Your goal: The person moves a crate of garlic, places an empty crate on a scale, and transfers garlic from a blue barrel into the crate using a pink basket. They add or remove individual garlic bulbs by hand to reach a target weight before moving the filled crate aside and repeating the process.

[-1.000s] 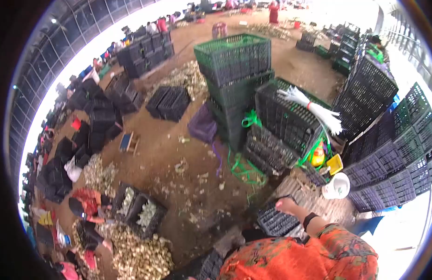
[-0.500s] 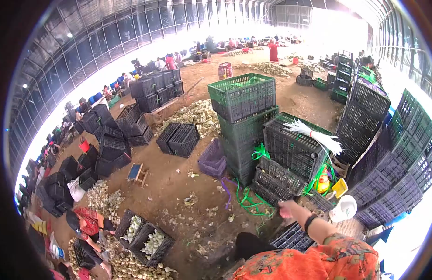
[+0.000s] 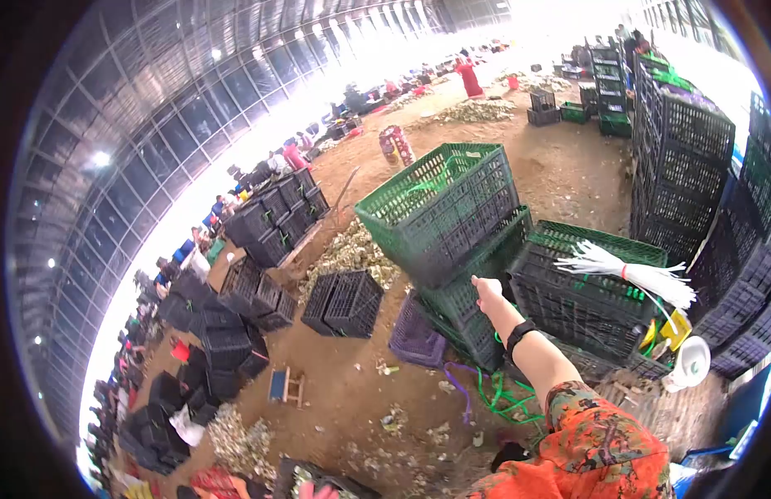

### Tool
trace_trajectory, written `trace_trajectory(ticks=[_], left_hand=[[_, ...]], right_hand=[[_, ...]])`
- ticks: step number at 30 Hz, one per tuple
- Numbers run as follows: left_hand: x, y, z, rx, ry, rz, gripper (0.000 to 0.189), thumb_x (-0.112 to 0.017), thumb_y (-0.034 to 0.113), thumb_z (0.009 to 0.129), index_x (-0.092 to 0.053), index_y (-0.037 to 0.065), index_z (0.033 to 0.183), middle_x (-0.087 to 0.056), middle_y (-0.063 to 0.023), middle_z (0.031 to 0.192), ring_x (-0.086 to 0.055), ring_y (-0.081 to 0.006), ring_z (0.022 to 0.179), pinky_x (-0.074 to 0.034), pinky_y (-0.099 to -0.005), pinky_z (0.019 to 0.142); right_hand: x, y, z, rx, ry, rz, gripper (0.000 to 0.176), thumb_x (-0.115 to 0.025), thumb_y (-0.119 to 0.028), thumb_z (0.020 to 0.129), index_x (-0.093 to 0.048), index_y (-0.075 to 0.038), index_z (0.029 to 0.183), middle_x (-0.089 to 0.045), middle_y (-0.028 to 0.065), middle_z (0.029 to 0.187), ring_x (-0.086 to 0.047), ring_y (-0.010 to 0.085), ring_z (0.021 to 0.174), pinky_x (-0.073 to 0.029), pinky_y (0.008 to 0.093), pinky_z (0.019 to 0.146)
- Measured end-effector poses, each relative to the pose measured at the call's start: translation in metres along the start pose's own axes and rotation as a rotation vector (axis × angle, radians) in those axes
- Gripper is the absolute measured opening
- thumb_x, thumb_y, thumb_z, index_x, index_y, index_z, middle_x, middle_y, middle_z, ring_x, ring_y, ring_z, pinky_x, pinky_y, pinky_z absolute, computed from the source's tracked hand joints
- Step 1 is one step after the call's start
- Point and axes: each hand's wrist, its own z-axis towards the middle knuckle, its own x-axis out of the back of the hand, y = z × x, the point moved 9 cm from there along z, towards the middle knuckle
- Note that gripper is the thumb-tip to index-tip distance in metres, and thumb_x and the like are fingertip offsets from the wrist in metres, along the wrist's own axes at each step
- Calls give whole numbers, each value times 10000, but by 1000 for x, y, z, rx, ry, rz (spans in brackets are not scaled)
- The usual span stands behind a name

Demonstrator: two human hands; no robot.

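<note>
My right hand (image 3: 488, 294), with a black band (image 3: 521, 334) on the wrist, reaches out over the crate stack. Its fingers point toward the lower green crate (image 3: 464, 308) and wrap round nothing visible. Above that crate sits a tilted green-and-black plastic crate (image 3: 477, 204), with green strapping (image 3: 431, 185) inside. To the right of my hand, a large black crate (image 3: 568, 303) carries a bundle of white strips (image 3: 631, 270) tied in red. At the bottom edge, the spread fingers of my left hand (image 3: 319, 491) show in front of a dark crate (image 3: 352, 484); the rest is cut off.
A purple crate (image 3: 416, 333) stands left of the stack, with loose green straps (image 3: 502, 395) on the ground. Two black crates (image 3: 344, 303) and a small stool (image 3: 287, 387) are farther left. A white bucket (image 3: 690, 363) and tall crate stacks (image 3: 685, 158) stand right.
My right hand has moved up from the low black crates to the side of the green stack. The view has tilted and shifted left, and my left fingers have appeared at the bottom.
</note>
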Motion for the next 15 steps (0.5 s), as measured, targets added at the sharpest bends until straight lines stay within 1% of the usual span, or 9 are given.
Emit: trace_trajectory(ticks=[1,2,3,4,5,6,9,13,15], left_hand=[[-37,41,31,-337,-290,113,706,-536,405,907,-200,121,1459,-324,-228,1413,-392,-387,1241,-302,-538,1030],[-51,57,138,-147,-264,206,960,-518,674,788,-198,58,1452,-521,-209,1088,-568,-342,897,-511,-576,741],[-109,89,156,-154,-153,263,976,-491,677,802,-99,80,1468,-513,-164,985,-583,-278,871,-527,-575,674],[-169,111,187,-141,-424,281,1056,-496,699,783,22,87,1470,-503,-175,1040,-576,-287,885,-512,-587,710],[-225,134,198,-130,-318,381,1115,-508,733,750,33,71,1467,-485,-187,1065,-549,-315,928,-474,-620,764],[-278,149,212,-147,-371,454,1186,-536,754,711,54,47,1460,-403,-266,1254,-444,-403,1149,-398,-662,859],[-413,165,259,-30,-512,443,1292,-578,777,649,110,24,1442,-3,-340,1465,-72,-478,1364,-272,-685,961],[-518,174,307,75,-541,480,1355,-640,750,608,106,-27,1428,-9,-384,1434,-121,-488,1348,-246,-673,987],[-541,177,327,73,-529,491,1210,-674,667,649,-62,-19,1436,-164,-377,1400,-236,-517,1289,-334,-684,913]], right_hand=[[-6,0,17,34,13,21,297,-713,-289,766,-579,-24,755,-512,94,648,-495,194,554,-403,389,488],[-12,-2,32,27,-42,-24,292,-710,-261,759,-605,7,808,-592,134,718,-589,213,687,-464,411,591],[-16,7,58,15,-20,-17,292,-710,-261,759,-605,7,808,-592,134,718,-589,213,687,-464,411,591],[-23,13,92,112,22,-112,309,-719,-252,741,-611,19,843,-606,130,791,-585,230,735,-461,397,647],[-24,15,113,204,66,-213,333,-729,-242,723,-617,30,879,-621,126,863,-581,248,782,-457,384,704],[-18,-2,60,-111,221,33,352,-714,-219,705,-622,47,918,-640,141,914,-604,255,833,-458,388,708],[-23,11,98,-128,175,5,609,-711,-173,671,-489,14,1206,-561,207,1199,-546,326,1119,-459,409,903],[-28,-11,86,-17,182,-31,807,-706,-169,657,-331,-8,1354,-471,211,1307,-482,335,1197,-432,402,949],[-30,-19,77,-102,165,-84,907,-700,-157,647,-239,-31,1418,-439,213,1336,-459,337,1219,-433,414,947]])
